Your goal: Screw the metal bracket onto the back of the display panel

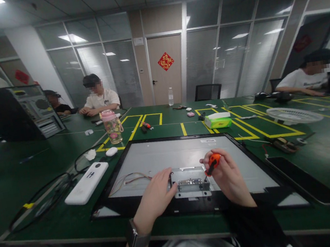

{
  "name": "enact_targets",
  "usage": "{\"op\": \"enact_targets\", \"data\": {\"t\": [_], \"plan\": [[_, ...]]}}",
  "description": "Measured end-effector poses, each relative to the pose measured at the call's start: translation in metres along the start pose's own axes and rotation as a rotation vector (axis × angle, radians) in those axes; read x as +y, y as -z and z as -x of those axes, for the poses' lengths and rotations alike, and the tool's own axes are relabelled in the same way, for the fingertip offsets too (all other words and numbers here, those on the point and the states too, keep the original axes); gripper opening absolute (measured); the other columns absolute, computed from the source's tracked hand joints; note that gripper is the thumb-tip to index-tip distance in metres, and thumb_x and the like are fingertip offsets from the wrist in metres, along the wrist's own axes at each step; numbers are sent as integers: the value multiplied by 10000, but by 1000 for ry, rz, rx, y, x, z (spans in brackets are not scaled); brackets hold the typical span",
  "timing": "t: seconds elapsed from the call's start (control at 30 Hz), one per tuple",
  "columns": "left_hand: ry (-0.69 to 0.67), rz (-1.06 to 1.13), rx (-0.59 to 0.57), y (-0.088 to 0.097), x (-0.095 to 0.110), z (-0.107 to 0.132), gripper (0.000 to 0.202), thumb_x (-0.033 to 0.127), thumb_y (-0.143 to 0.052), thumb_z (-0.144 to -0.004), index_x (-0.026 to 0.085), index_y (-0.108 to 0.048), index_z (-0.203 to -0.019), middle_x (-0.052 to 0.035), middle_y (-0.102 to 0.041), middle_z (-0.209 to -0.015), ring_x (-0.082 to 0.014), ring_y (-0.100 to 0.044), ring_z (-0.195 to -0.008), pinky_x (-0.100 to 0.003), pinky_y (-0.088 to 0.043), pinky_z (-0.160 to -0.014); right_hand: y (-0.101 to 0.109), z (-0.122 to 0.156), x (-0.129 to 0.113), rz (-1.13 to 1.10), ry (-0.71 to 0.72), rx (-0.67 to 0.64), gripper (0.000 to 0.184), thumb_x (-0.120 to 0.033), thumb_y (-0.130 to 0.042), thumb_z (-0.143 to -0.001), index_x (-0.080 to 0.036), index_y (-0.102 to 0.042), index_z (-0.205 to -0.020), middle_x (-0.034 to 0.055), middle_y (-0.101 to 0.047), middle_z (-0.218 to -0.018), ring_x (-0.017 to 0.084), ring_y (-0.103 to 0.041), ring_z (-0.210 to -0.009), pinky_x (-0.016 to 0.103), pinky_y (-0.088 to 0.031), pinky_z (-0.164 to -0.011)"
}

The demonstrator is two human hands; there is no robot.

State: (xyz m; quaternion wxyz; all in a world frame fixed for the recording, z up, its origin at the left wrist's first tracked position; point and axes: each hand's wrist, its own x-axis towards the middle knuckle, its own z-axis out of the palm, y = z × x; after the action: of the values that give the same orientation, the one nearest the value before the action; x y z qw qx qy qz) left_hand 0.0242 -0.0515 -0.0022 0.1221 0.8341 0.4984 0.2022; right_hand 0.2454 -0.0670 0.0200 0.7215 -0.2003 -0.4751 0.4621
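Note:
A flat display panel (151, 156) with a silver back and black frame lies on the table in front of me. Near its front edge sits a metal hinge bracket (187, 173). My left hand (159, 191) rests with fingers stretched out at the bracket's left side, the thumb against its edge. In my right hand (229, 177) is an orange and black screwdriver (213, 163), tilted with its tip down at the bracket's right end. Whether the tip sits in a screw is too small to tell. Thin wires (129, 177) run across the panel left of the bracket.
Left of the panel lie a white power bank (87, 183) and black cables (48, 193); a pink-lidded bottle (112, 127) stands behind. A black slab (304, 179) lies at right. Beyond are a green tissue pack (218, 121), a white round grille (292, 115) and several people seated around the table.

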Motion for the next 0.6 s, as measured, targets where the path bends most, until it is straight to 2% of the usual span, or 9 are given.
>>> {"op": "enact_targets", "data": {"t": [0.07,0.17,0.27,0.37,0.43,0.6], "plan": [[-7,4,7,0,0,0,463,357,-445,-960,143,-486,-1368,-145,-536,-1411,-263,-503,-1295,-436,-360,-1112,0,1,0,-16,-25,-12,199,-430,-642,-866,-297,-681,-1009,7,-629,-765,157,-564,-647,345,-484,-660],[-14,5,16,-2,-2,-1,454,361,-444,-959,159,-489,-1364,-137,-551,-1396,-259,-514,-1285,-432,-368,-1106,0,0,-1,-16,-23,-29,189,-448,-633,-867,-290,-678,-960,-2,-617,-729,157,-562,-642,368,-496,-715],[-18,8,26,-5,-5,-1,461,374,-445,-961,157,-487,-1365,-133,-544,-1405,-263,-504,-1295,-435,-361,-1114,-1,-2,-1,-20,18,-28,216,-481,-709,-795,-282,-675,-872,-13,-599,-750,140,-537,-618,395,-500,-783],[-28,13,31,-5,-6,0,466,381,-442,-965,156,-482,-1371,-131,-539,-1409,-263,-504,-1295,-431,-361,-1114,-2,-4,-2,-3,51,7,196,-413,-784,-736,-270,-674,-812,-7,-590,-815,140,-539,-674,379,-494,-801],[-26,14,29,-4,-6,0,466,377,-440,-966,154,-481,-1373,-132,-542,-1406,-262,-506,-1291,-431,-362,-1112,-2,-3,-2,9,47,32,171,-395,-764,-766,-268,-688,-852,-2,-587,-800,151,-548,-730,359,-484,-812],[-3,4,1,-1,-2,0,484,367,-444,-964,124,-475,-1381,-147,-534,-1411,-264,-491,-1305,-429,-347,-1121,-1,-2,-1,-4,4,40,251,-429,-644,-866,-282,-670,-1068,5,-618,-766,164,-566,-732,358,-471,-806]]}}
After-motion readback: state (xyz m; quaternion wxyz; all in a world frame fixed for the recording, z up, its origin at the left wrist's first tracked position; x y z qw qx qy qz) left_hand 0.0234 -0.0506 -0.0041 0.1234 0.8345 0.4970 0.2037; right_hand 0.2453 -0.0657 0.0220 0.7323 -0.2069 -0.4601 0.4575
